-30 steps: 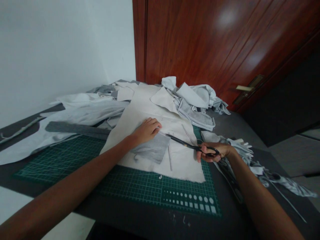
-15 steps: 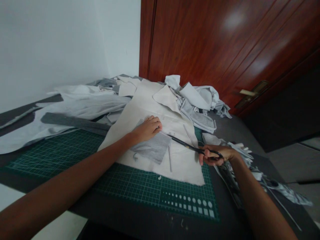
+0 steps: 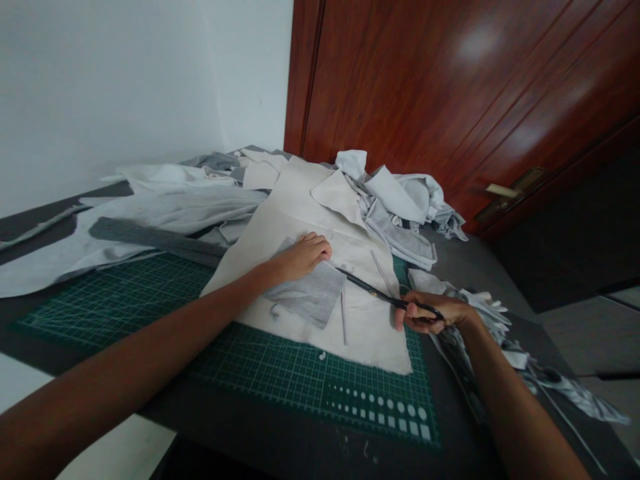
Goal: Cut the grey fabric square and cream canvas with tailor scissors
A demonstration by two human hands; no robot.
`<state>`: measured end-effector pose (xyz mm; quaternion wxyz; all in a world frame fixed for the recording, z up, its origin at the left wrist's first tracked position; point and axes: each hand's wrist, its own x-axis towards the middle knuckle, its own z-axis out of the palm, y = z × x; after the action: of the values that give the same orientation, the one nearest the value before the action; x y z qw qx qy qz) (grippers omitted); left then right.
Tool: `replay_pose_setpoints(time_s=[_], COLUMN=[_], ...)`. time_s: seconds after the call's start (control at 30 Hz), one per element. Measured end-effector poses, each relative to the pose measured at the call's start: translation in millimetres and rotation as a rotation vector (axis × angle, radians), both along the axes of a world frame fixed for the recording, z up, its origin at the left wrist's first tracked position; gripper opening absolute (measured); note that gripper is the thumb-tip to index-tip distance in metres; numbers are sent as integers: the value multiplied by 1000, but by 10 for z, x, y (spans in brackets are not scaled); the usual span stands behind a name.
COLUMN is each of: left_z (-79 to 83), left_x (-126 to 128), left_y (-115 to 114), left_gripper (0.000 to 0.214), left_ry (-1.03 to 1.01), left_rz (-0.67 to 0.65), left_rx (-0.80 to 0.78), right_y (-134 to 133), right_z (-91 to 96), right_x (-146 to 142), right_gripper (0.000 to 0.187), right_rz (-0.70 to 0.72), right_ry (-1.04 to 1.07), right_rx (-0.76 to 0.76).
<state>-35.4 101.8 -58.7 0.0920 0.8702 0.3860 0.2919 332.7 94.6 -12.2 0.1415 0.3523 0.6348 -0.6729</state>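
Note:
My right hand (image 3: 425, 313) grips the black handles of a pair of scissors (image 3: 373, 289), whose blades point left. Their tips lie at the upper right edge of a grey piece of fabric (image 3: 317, 297). At that piece's upper edge my left hand (image 3: 310, 253) is closed with fingers pinched together, the forearm crossing over its left part. Under it spreads a larger cream cloth (image 3: 385, 347) with faint marks. Thin grey strips (image 3: 343, 319) lie on the cloth, right of the grey piece.
A green cutting mat (image 3: 270, 360) lies beneath the cloth on a dark table (image 3: 280, 427). Pale garments (image 3: 175, 207) are heaped at the left, more fabric (image 3: 400, 200) at the back right. Scraps (image 3: 490, 310) lie beside my right wrist. A wooden door (image 3: 400, 87) stands behind.
The view has shifted slightly, so the scene sits a little further right. Both hands keep nearly the same places, and the scissors stay at the grey fabric's edge.

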Motion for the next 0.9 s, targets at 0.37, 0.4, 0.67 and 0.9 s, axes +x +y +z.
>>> replay_pose_setpoints(time_s=[0.37,0.4,0.67,0.9], left_z=[-7,1,143,213], left_x=[-22,-27,-88,-36], left_y=[-14,-10,-67,-233], left_gripper=[22,21,22,21], left_ry=[-73,-85,-177,-163], left_rz=[-11,-14,-116,-271], left_rx=[-89,-104,-260,-366], right_y=[36,20,-340,-648], right_z=[-49,-42,190,106], right_x=[11,7,-30,-20], right_gripper=[77,79,67,32], right_rz=[60,62,46,-74], right_ry=[81,88,86,-70], right_rx=[75,77,109,156])
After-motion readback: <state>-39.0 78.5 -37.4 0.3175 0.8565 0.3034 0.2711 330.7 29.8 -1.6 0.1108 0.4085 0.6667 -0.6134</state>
